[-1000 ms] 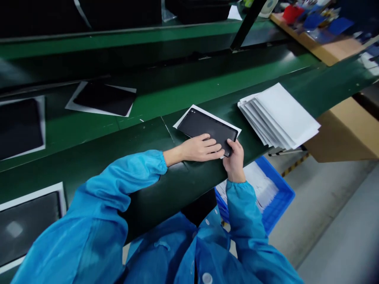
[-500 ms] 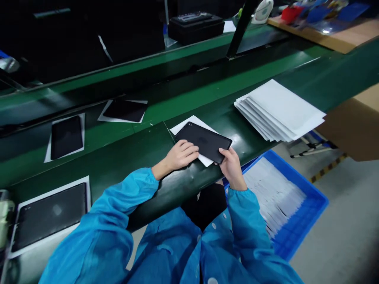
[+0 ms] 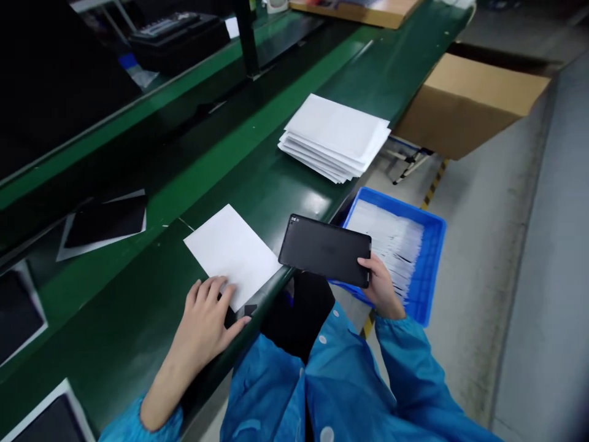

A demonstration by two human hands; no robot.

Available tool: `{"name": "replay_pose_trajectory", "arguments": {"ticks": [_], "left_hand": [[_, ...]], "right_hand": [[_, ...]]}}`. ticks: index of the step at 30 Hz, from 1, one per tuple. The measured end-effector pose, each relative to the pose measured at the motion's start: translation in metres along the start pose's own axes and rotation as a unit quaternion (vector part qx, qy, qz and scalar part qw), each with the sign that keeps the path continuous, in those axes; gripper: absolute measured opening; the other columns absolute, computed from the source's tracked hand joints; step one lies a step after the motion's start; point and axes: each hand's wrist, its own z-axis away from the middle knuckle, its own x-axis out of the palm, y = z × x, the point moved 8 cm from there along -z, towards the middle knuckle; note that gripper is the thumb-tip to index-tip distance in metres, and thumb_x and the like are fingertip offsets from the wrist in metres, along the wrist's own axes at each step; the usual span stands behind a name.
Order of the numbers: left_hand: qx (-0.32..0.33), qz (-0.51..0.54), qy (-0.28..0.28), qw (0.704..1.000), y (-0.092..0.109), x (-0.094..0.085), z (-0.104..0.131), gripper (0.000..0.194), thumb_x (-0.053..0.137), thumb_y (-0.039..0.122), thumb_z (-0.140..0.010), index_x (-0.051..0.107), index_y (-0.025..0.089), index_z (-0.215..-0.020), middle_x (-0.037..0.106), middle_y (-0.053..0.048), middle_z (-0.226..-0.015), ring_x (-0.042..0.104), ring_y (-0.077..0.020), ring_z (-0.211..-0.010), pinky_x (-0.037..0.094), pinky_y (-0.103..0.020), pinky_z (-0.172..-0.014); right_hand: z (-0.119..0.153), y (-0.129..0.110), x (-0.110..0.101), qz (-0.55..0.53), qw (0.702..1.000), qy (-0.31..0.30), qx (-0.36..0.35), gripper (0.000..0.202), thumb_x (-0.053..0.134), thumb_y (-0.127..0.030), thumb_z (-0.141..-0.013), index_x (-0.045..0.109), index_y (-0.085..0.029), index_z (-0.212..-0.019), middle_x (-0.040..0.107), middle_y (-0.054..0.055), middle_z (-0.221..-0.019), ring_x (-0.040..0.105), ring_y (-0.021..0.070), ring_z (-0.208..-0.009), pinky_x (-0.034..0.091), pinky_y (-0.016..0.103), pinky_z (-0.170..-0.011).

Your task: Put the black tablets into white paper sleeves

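A black tablet (image 3: 326, 250) is gripped at its right end by my right hand (image 3: 383, 283), held up over the bench edge with its back and camera corner showing. My left hand (image 3: 207, 319) has its fingers spread, the tips at the lower left edge of a white sheet (image 3: 232, 255) lying on the green bench. A small dark piece (image 3: 250, 310) lies near the sheet's bottom corner, just above my left thumb. Whether my left fingertips press on the sheet I cannot tell.
A stack of white sheets or envelopes (image 3: 340, 132) sits farther along the bench (image 3: 267, 190). Below the edge stands a blue crate (image 3: 432, 264) of packed white items, with a cardboard box (image 3: 464, 110) beyond. More dark tablets lie on white sheets at left, one tablet (image 3: 108, 221) among them.
The tablet has come up off the white sheet and moved right in my right hand. My left hand has let go of it and spread out. The view has turned to the right.
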Motion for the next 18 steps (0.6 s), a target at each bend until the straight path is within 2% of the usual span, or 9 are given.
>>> {"name": "replay_pose_trajectory", "arguments": {"ticks": [5,8,10,12,14,18], "left_hand": [[0.066,-0.053,-0.025,0.996,0.039,-0.001,-0.029,0.033,0.059,0.041,-0.1,0.067,0.017,-0.122,0.066,-0.021,-0.135,0.06,-0.0409,-0.128,0.056,-0.052,-0.1],[0.08,-0.055,-0.039,0.995,0.061,0.009,-0.042,0.034,0.061,0.034,-0.099,0.065,0.017,-0.129,0.068,-0.019,-0.131,0.065,-0.0368,-0.116,0.059,-0.047,-0.091],[0.067,-0.041,-0.046,0.996,0.069,0.016,-0.043,0.027,0.057,0.03,-0.102,0.065,0.017,-0.124,0.07,-0.018,-0.121,0.067,-0.0334,-0.103,0.06,-0.044,-0.083],[0.047,-0.009,-0.048,0.998,0.07,0.02,-0.04,0.02,0.051,0.026,-0.104,0.066,0.018,-0.115,0.07,-0.014,-0.109,0.067,-0.0293,-0.09,0.06,-0.041,-0.077],[0.024,0.035,-0.05,0.998,0.066,0.022,-0.037,0.021,0.044,0.025,-0.107,0.065,0.02,-0.107,0.068,-0.011,-0.103,0.067,-0.0262,-0.083,0.059,-0.038,-0.073],[-0.024,0.14,-0.066,0.988,0.047,0.022,-0.036,0.029,0.036,0.023,-0.108,0.063,0.021,-0.099,0.067,-0.009,-0.097,0.07,-0.0226,-0.079,0.058,-0.032,-0.069]], "right_hand": [[0.003,-0.013,0.015,-0.034,0.999,0.0,-0.004,0.038,0.079,-0.032,-0.055,0.074,-0.026,-0.092,0.083,-0.001,-0.087,0.078,0.029,-0.078,0.067,0.042,-0.068],[0.006,-0.019,0.027,-0.038,0.999,-0.025,-0.01,0.041,0.077,-0.032,-0.056,0.074,-0.027,-0.096,0.081,-0.002,-0.081,0.078,0.0294,-0.078,0.067,0.042,-0.068],[0.01,-0.019,0.031,-0.046,0.998,-0.033,-0.008,0.04,0.077,-0.033,-0.057,0.073,-0.027,-0.096,0.08,-0.001,-0.08,0.079,0.0308,-0.082,0.067,0.043,-0.069],[0.013,-0.016,0.033,-0.056,0.998,-0.03,0.005,0.036,0.078,-0.034,-0.057,0.071,-0.027,-0.092,0.08,0.0,-0.08,0.079,0.0321,-0.083,0.068,0.044,-0.069],[0.015,-0.012,0.035,-0.058,0.998,-0.028,0.017,0.034,0.079,-0.035,-0.056,0.07,-0.027,-0.088,0.079,0.001,-0.079,0.079,0.0327,-0.082,0.068,0.045,-0.068],[0.015,-0.002,0.038,-0.044,0.998,-0.031,0.029,0.036,0.079,-0.036,-0.056,0.068,-0.027,-0.089,0.079,0.001,-0.08,0.079,0.0327,-0.081,0.067,0.045,-0.067]]}}
